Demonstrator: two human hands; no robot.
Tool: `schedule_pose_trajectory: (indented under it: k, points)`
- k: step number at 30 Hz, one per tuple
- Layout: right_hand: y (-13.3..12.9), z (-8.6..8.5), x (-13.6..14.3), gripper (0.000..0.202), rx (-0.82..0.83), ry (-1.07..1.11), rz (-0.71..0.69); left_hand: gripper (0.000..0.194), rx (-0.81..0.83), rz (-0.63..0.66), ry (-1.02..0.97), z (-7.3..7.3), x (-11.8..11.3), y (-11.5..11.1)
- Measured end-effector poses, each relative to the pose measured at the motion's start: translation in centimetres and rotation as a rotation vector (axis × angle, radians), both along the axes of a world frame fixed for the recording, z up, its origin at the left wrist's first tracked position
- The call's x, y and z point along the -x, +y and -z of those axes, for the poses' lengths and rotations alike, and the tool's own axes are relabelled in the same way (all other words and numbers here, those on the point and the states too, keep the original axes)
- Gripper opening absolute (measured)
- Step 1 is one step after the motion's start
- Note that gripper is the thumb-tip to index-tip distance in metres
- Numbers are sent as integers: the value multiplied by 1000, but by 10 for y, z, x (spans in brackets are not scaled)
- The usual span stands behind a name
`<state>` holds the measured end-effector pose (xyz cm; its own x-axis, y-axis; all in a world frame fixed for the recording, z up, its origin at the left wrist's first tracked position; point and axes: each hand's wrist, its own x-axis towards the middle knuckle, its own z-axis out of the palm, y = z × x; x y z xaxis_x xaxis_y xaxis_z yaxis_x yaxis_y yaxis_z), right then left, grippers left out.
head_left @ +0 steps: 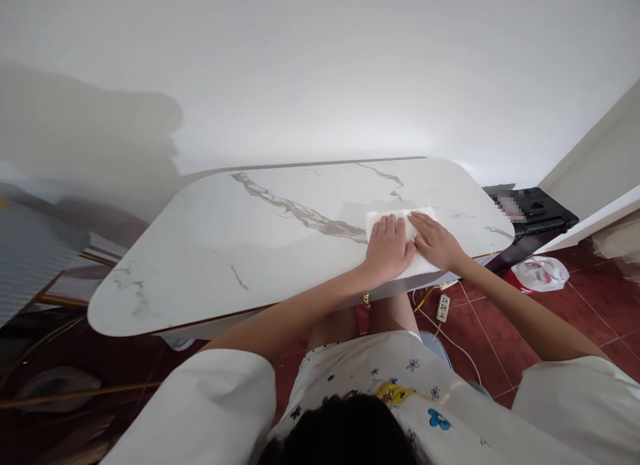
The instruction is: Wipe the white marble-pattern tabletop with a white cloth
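Note:
A white cloth (384, 219) lies flat on the white marble table (260, 251), near its right front edge. My left hand (387, 248) presses palm-down on the cloth's left half. My right hand (436, 241) lies flat on its right half, the fingers pointing left and touching my left hand. Both hands cover most of the cloth; only its far edge and near corner show.
The table stands against a white wall. To the right are a black device (537, 211) on a low stand, a plastic bag (540, 273) and a power strip (443, 307) with a cord on the red tiled floor. Dark furniture sits at the left.

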<state>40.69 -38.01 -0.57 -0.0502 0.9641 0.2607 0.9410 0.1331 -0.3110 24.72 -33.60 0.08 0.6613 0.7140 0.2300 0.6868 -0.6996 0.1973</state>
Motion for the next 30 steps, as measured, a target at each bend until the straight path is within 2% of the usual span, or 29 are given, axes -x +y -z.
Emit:
schedule_pose_trajectory:
  k: [5,11,18,30]
  points:
    - [18,1,-16,58,4,5,29,54,8,20,12,-2,-18,19]
    - [59,1,-31,56,-13,26,20,51,3,-3,12,-5,-35,53]
    - [108,-4,-36,56,19,21,58,42,-41,-45,-50,-1,-46,99]
    - [179,-3,-47,54,5,31,71,38,-28,-55,-65,0,-60,169]
